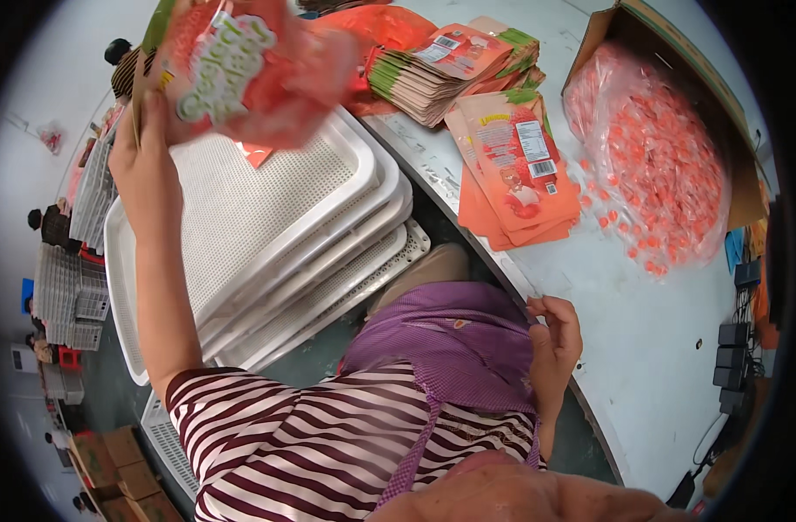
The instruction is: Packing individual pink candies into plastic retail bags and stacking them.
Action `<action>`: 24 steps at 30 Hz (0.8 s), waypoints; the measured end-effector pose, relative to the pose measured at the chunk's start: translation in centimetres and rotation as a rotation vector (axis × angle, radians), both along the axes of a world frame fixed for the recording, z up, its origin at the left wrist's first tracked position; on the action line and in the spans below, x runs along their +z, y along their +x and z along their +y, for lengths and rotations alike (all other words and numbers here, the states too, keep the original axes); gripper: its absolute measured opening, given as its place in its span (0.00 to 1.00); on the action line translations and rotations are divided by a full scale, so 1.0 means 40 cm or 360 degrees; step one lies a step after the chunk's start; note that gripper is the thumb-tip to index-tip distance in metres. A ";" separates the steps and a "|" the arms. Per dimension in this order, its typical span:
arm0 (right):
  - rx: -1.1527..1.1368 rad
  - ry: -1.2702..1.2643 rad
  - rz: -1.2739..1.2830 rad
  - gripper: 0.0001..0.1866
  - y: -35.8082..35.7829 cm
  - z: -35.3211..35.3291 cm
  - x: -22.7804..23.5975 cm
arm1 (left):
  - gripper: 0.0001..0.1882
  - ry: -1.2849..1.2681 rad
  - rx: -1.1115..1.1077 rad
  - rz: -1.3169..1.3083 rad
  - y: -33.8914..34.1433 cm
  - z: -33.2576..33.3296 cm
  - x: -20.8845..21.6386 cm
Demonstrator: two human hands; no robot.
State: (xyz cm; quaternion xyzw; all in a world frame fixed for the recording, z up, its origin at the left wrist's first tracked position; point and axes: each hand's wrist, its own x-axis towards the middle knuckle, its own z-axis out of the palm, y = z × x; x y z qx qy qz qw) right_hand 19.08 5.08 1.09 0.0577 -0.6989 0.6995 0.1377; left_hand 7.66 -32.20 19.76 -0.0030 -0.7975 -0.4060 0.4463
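Observation:
My left hand is raised at the upper left, closed on the edge of a red and pink candy pouch with a strawberry print and a green strip. The pouch is above a stack of white perforated plastic trays, its right side blurred by motion. At the table's near edge my right hand is loosely curled, thumb and forefinger apart, with nothing visible between them. Beyond it, several flat pink pouches lie fanned on the table, next to a thick pile of the same pouches.
On the white table, an open cardboard box lies with a clear bag of small red wrapped candies spilling out. Red plastic lies behind the trays. Black power adapters line the far right. Tray stacks and people stand at the left.

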 end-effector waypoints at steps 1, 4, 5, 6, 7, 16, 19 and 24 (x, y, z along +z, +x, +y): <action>-0.0020 -0.0032 -0.0066 0.14 0.002 0.001 -0.001 | 0.15 -0.0244 0.0160 0.0075 -0.023 -0.023 0.014; 0.0012 -0.0041 -0.0133 0.11 0.004 0.007 -0.015 | 0.14 -0.0793 0.0262 0.0314 -0.120 -0.120 -0.002; 0.0020 -0.0046 -0.0123 0.11 0.007 0.008 -0.017 | 0.14 -0.0799 0.0271 0.0322 -0.145 -0.124 -0.005; 0.0028 0.0011 -0.0160 0.10 0.011 0.006 -0.019 | 0.15 -0.0960 0.0529 0.0027 -0.175 -0.130 -0.013; 0.0035 0.0070 -0.0197 0.09 0.014 0.003 -0.020 | 0.16 -0.1110 0.0786 -0.0275 -0.208 -0.139 -0.024; 0.0134 0.0320 -0.0197 0.07 0.016 -0.030 -0.047 | 0.22 -0.0790 0.0140 -0.1116 -0.340 -0.157 -0.157; 0.0117 0.0306 -0.0213 0.07 0.010 -0.030 -0.049 | 0.25 -0.0915 -0.0248 -0.0873 -0.277 -0.132 -0.206; 0.0149 0.0289 -0.0261 0.07 0.003 -0.034 -0.045 | 0.33 -0.1361 0.0286 -0.0782 -0.261 -0.244 -0.318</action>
